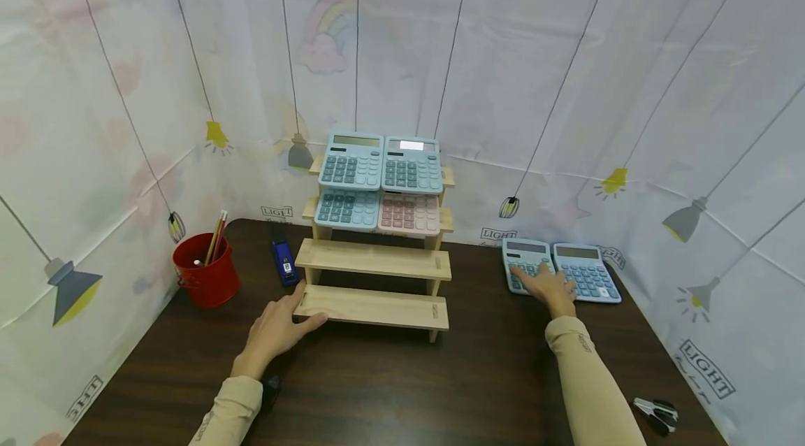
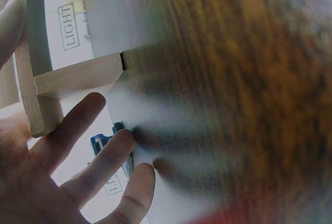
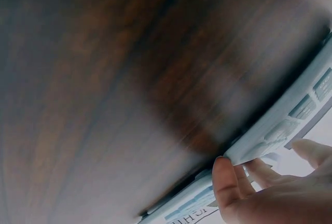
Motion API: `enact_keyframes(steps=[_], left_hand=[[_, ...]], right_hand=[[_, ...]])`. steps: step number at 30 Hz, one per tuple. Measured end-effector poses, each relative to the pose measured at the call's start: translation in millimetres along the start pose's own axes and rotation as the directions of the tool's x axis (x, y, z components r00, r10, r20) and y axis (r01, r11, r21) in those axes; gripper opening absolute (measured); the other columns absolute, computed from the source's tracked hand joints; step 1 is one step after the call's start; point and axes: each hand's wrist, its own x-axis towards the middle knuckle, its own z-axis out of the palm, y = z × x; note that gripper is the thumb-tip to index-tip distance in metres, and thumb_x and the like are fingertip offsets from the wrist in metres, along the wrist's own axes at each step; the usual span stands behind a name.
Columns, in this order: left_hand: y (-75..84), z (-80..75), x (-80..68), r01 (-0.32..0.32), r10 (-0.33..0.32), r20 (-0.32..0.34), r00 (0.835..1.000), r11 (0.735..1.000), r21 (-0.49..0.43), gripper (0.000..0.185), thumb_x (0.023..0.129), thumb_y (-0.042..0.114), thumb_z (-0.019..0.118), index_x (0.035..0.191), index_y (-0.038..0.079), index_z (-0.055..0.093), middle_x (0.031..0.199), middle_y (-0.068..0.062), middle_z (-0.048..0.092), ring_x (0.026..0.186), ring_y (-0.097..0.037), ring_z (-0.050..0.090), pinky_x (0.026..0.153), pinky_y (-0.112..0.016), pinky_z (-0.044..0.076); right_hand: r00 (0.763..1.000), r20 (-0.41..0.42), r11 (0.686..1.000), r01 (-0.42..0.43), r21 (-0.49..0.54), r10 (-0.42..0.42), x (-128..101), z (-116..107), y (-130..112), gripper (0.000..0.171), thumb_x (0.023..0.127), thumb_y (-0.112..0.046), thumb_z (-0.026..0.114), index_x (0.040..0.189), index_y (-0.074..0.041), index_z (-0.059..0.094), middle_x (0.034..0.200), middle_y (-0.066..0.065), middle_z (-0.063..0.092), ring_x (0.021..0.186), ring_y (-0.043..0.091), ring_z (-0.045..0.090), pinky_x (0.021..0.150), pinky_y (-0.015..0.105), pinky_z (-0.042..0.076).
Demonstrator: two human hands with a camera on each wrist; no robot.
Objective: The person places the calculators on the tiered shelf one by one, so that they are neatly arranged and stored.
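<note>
A stepped wooden rack (image 1: pixel 371 259) stands on the dark table. My left hand (image 1: pixel 274 328) holds the left end of its lowest shelf, thumb at the front edge. In the left wrist view the other fingers (image 2: pixel 104 164) spread past the wood. To the right, a light blue calculator (image 1: pixel 527 247) lies flat under my right hand (image 1: pixel 547 289). In the right wrist view a fingertip touches its edge (image 3: pixel 290 107), near the gap to a second blue calculator (image 1: pixel 588 275). My thumb is over its keys; whether it touches them I cannot tell.
Blue calculators (image 1: pixel 351 161) and a pink calculator (image 1: pixel 409 214) stand on the rack's upper two tiers. A red bucket (image 1: pixel 206 278) with pencils and a dark blue object (image 1: pixel 285 263) are at the left. A stapler-like tool (image 1: pixel 657 414) lies at the front right. Printed curtains surround the table.
</note>
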Motion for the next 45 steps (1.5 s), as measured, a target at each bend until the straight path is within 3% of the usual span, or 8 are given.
enact_keyframes(steps=[11, 18, 22, 39, 45], left_hand=[[5.4, -0.5, -1.8, 0.001, -0.001, 0.017, 1.0, 1.0, 0.004, 0.103, 0.085, 0.078, 0.056, 0.162, 0.018, 0.022, 0.152, -0.024, 0.048, 0.133, -0.048, 0.05, 0.097, -0.068, 0.046], [4.8, 2.8, -2.5, 0.011, -0.011, 0.038, 0.999, 1.0, -0.001, 0.103, 0.085, 0.078, 0.056, 0.162, 0.02, 0.021, 0.154, -0.024, 0.046, 0.136, -0.048, 0.048, 0.1, -0.07, 0.043], [3.9, 4.0, -2.3, 0.013, -0.013, 0.041, 0.999, 1.0, -0.001, 0.104, 0.084, 0.079, 0.056, 0.162, 0.02, 0.021, 0.154, -0.024, 0.045, 0.135, -0.048, 0.048, 0.1, -0.07, 0.043], [3.0, -0.9, -2.7, 0.017, -0.017, 0.038, 0.999, 1.0, -0.001, 0.104, 0.085, 0.078, 0.055, 0.162, 0.017, 0.021, 0.153, -0.025, 0.046, 0.132, -0.048, 0.05, 0.097, -0.069, 0.046], [2.1, -2.5, -1.6, 0.025, -0.025, 0.045, 0.999, 1.0, 0.0, 0.105, 0.085, 0.079, 0.053, 0.162, 0.017, 0.019, 0.154, -0.025, 0.044, 0.134, -0.049, 0.048, 0.098, -0.07, 0.044]], right_hand=[[0.998, -0.053, 0.999, 0.042, 0.027, -0.041, 1, 8, 3, 0.115, 0.087, -0.081, 0.045, 0.161, -0.001, 0.009, 0.159, 0.043, 0.002, 0.139, 0.074, 0.0, 0.109, 0.082, 0.01], [1.0, 0.018, 1.0, 0.025, 0.003, -0.025, -3, 7, 3, 0.121, 0.082, -0.079, 0.057, 0.162, -0.008, 0.002, 0.157, 0.047, -0.004, 0.139, 0.074, -0.006, 0.108, 0.083, 0.008], [0.999, 0.029, 0.999, 0.034, -0.005, -0.034, -3, 7, 3, 0.12, 0.082, -0.074, 0.063, 0.162, -0.008, 0.003, 0.155, 0.049, -0.004, 0.138, 0.073, -0.003, 0.108, 0.082, 0.009], [0.997, -0.002, 0.993, 0.078, -0.085, -0.079, -18, 7, -8, 0.12, 0.08, -0.073, 0.065, 0.156, 0.007, 0.02, 0.148, 0.05, 0.017, 0.128, 0.072, 0.023, 0.104, 0.079, 0.025], [0.998, 0.002, 0.995, 0.064, -0.076, -0.064, -27, 8, -13, 0.122, 0.077, -0.077, 0.064, 0.156, 0.006, 0.021, 0.148, 0.049, 0.018, 0.131, 0.07, 0.023, 0.105, 0.079, 0.027]])
